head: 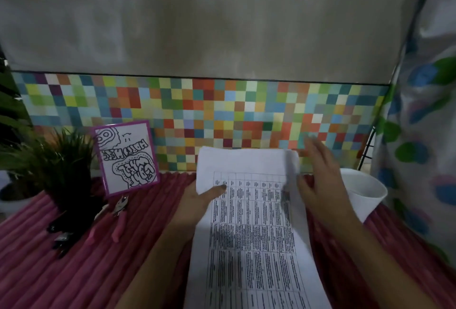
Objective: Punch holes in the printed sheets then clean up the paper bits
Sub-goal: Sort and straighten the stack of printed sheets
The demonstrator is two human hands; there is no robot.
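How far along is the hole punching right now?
Nothing looks done: no holes show in the printed sheets, and the pink-handled punch lies untouched on the cloth. In hand: the left hand pinches them; the right hand, blurred, hovers at their right edge. Left: all punching, then clearing the bits.

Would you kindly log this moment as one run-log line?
left hand holds printed sheets | right hand at sheets' right edge | pink punch untouched on cloth

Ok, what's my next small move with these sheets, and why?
Probably tap the printed sheets square: their top right corner is splayed beside your right hand, while your left hand pinches the other edge. The pink punch lies unheld at the left.
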